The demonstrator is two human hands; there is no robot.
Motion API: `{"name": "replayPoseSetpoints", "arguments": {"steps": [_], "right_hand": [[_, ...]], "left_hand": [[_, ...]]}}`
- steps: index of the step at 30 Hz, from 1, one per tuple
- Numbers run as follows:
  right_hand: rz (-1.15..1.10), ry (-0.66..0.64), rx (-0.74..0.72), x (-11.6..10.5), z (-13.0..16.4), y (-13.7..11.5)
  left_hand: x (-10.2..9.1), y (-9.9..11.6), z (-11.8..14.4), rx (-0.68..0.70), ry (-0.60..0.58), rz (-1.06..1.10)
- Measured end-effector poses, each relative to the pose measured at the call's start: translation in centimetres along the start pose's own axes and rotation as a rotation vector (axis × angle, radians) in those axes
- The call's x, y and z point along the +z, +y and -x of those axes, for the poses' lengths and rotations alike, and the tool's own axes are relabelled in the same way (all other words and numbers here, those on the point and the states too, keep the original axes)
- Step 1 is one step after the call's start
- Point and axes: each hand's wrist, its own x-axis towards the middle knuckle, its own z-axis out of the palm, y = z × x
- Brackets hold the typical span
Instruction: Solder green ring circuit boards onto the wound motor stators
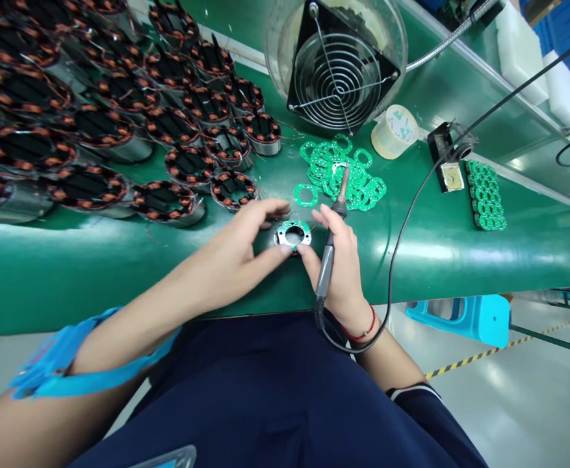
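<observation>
In front of my body, a motor stator with a ring-shaped green circuit board [305,227] on top stands on the bench, thin wire ends sticking up beside it. My left hand [240,247] is curved around its left side, thumb at the front edge and fingers behind. My right hand [342,260] holds a soldering iron [325,270] between thumb and fingers, its tip pointing up and away from the stator. The right thumb also touches the board's front right edge. How firmly the left fingers grip is partly hidden.
Several wound stators [168,198] fill the bench's left. Behind my hands lie loose green circuit boards [326,172], a fan [338,84] and a tape roll [394,132]. Rightward are a soldering stand [448,156] and a board panel [486,195]. The iron's cable [396,260] loops past my right wrist.
</observation>
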Motion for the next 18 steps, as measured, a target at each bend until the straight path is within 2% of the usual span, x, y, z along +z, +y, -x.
{"name": "replayPoseSetpoints", "arguments": {"steps": [3,7,10,13,18], "right_hand": [[0.001,0.021,0.047,0.5,0.5,-0.2],[0.003,0.19,0.091,1.3,1.5,-0.9],[0.015,0.274,0.062,1.8,2.0,-1.2],[0.009,0.275,0.017,1.8,2.2,-1.0],[-0.136,0.239,0.107,1.6,2.2,-0.2]], "left_hand": [[1.5,-0.4,0.4,0.011,-0.028,-0.038],[3.1,-0.5,0.3,-0.019,0.102,-0.089],[3.1,-0.3,-0.1,0.032,0.118,-0.109],[2.7,-0.2,-0.5,0.086,0.079,-0.105],[2.5,-0.4,-0.8,0.113,0.076,-0.096]]}}
